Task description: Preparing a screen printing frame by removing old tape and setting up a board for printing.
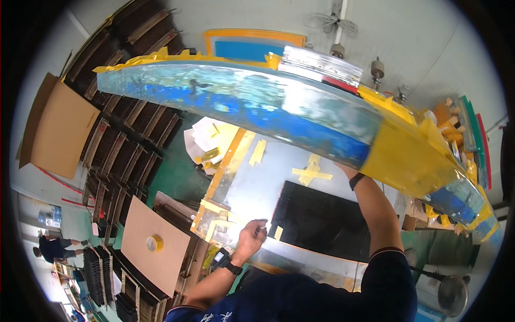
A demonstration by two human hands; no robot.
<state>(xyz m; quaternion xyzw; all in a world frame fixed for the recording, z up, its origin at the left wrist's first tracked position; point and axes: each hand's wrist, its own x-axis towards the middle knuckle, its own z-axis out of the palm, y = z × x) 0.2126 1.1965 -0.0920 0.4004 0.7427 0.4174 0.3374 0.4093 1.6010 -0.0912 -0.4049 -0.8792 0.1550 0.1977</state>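
Note:
My left hand [252,237] is over the white framed board [249,188], beside the lower left corner of a black rectangular panel [322,222]. Its fingers are curled together, and whatever they may hold is too small to make out. A short piece of yellow tape [278,233] sits at that corner of the panel. My right arm stretches across the panel's right side. Only the back edge of my right hand [346,170] shows near the far side, its fingers hidden behind the overhead bar. Crossed yellow tape strips [312,170] stick to the board beyond the panel.
A long overhead bar [241,102], blue and wrapped in yellow tape, crosses above the board. On the left, a tape roll [155,243] lies on a cardboard sheet [145,268], near racks [123,161]. A round lamp-like thing [453,295] stands at right. Another person [56,248] is far left.

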